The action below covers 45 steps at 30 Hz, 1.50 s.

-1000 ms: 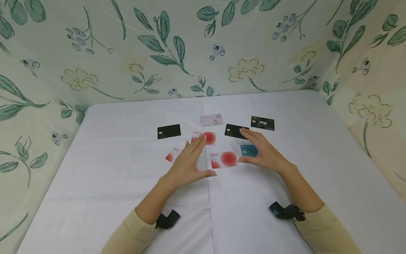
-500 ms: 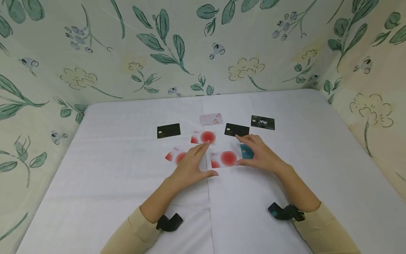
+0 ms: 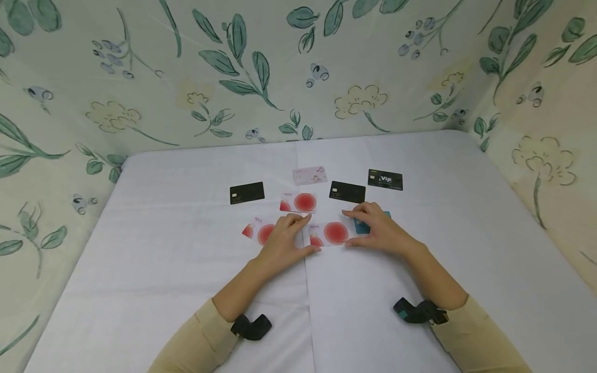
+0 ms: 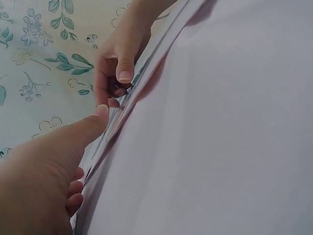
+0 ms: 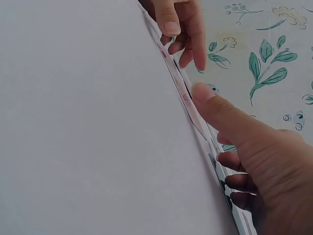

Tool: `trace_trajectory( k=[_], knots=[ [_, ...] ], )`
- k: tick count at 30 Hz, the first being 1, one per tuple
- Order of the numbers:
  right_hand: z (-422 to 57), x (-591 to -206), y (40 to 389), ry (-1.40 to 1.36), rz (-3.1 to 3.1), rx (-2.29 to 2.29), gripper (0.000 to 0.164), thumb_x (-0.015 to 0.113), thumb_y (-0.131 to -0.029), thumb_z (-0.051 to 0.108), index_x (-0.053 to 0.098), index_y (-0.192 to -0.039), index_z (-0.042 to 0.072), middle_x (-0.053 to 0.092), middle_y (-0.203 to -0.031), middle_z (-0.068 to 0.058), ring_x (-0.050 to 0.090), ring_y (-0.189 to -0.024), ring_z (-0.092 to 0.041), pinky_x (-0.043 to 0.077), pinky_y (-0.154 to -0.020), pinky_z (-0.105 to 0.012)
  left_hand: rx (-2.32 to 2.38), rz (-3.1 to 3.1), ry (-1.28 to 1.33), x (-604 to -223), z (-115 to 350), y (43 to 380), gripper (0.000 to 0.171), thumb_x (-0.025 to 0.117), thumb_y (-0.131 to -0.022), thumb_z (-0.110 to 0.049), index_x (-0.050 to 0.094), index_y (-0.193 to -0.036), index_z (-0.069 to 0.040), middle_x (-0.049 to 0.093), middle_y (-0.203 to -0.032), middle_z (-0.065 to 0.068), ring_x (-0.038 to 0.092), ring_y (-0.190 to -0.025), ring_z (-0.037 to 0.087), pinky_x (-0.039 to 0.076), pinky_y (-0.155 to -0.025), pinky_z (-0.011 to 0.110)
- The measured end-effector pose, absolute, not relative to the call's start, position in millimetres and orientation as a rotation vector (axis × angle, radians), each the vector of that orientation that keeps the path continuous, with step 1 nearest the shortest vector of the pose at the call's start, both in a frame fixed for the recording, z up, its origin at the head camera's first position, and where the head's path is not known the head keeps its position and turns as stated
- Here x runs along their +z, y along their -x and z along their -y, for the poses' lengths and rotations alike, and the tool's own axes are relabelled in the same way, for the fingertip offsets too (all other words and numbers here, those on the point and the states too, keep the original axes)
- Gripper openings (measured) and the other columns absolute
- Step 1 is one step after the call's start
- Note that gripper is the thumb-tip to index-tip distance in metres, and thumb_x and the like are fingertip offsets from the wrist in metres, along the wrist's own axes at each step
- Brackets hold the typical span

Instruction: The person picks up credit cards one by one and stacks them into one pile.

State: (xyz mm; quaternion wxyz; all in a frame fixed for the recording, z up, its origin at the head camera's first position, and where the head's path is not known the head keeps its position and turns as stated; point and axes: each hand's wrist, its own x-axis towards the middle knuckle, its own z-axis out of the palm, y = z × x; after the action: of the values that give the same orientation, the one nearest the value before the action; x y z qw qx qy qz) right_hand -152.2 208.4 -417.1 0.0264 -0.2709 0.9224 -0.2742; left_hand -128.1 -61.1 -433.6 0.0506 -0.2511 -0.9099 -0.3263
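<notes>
A pink-and-white card with a big red circle [image 3: 336,233] lies flat on the cloth between the two hands. At its left side is my left hand [image 3: 281,246], thumb and forefinger apart, the thumb tip by the lower left corner. My right hand [image 3: 382,231] spreads its thumb and forefinger around the card's right end, fingertips right at the edge. Under the right hand a teal card [image 3: 361,227] is partly covered. The left hand partly hides a tilted red-circle card [image 3: 254,229]. In the left wrist view the thumb [image 4: 100,115] hovers low over the surface.
Just behind lies another red-circle card [image 3: 304,202]. Farther back are a pale pink card [image 3: 310,175], a plain black card [image 3: 247,193], a black card [image 3: 347,191] and a black VIP card [image 3: 385,180]. A patterned curtain [image 3: 275,67] borders the white table [image 3: 163,223].
Both hands have drawn back toward the person and lower around the middle red-circle card, their fingers closing inward. The rear red-circle card and the right-middle black card are now uncovered.
</notes>
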Motion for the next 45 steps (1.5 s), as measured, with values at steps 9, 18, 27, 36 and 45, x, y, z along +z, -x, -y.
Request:
trace_trajectory(
  k=[9, 18, 27, 36, 45],
  knots=[
    [-207.2, -422.7, 156.1, 0.903, -2.882, -0.802, 0.067, 0.083, -0.068, 0.04, 0.063, -0.124, 0.01, 0.052, -0.112, -0.007, 0.044, -0.103, -0.022, 0.043, -0.082, -0.038, -0.946, 2.745, 0.788, -440.3, 63.6, 132.5, 0.068, 0.08, -0.074, -0.037, 0.058, -0.129, -0.005, 0.051, -0.112, 0.007, 0.046, -0.106, 0.023, 0.045, -0.086, 0.033],
    [-205.8, -422.5, 154.9, 0.959, -2.91, -0.8, 0.055, 0.083, -0.069, 0.035, 0.069, -0.117, 0.012, 0.053, -0.106, -0.005, 0.045, -0.097, -0.02, 0.042, -0.078, -0.035, -0.912, 2.748, 0.818, -443.6, 63.8, 134.5, 0.057, 0.079, -0.075, -0.037, 0.064, -0.122, -0.007, 0.049, -0.11, 0.005, 0.045, -0.103, 0.021, 0.044, -0.084, 0.031],
    [-203.9, -423.9, 152.4, 1.003, -2.968, -0.833, 0.048, 0.085, -0.067, 0.03, 0.072, -0.109, 0.01, 0.059, -0.102, -0.008, 0.051, -0.095, -0.025, 0.043, -0.078, -0.041, -0.988, 2.736, 0.818, -442.1, 60.7, 135.1, 0.048, 0.078, -0.077, -0.025, 0.066, -0.118, -0.003, 0.05, -0.111, 0.007, 0.044, -0.108, 0.023, 0.044, -0.088, 0.034],
    [-203.5, -427.4, 153.7, 0.95, -2.942, -0.923, 0.048, 0.086, -0.065, 0.029, 0.072, -0.107, 0.01, 0.06, -0.102, -0.008, 0.051, -0.099, -0.026, 0.042, -0.081, -0.044, -1.04, 2.741, 0.802, -440.1, 55.8, 135.4, 0.034, 0.079, -0.077, -0.022, 0.07, -0.106, -0.007, 0.052, -0.111, 0.006, 0.046, -0.109, 0.024, 0.043, -0.091, 0.034],
    [-202.1, -425.9, 153.4, 0.838, -2.918, -0.963, 0.049, 0.087, -0.065, 0.031, 0.068, -0.106, 0.012, 0.059, -0.107, -0.008, 0.049, -0.103, -0.027, 0.04, -0.086, -0.048, -1.078, 2.862, 0.681, -435.8, 56.3, 133.1, 0.049, 0.078, -0.077, -0.025, 0.062, -0.119, -0.004, 0.049, -0.113, 0.008, 0.042, -0.111, 0.024, 0.045, -0.09, 0.035]
  ],
)
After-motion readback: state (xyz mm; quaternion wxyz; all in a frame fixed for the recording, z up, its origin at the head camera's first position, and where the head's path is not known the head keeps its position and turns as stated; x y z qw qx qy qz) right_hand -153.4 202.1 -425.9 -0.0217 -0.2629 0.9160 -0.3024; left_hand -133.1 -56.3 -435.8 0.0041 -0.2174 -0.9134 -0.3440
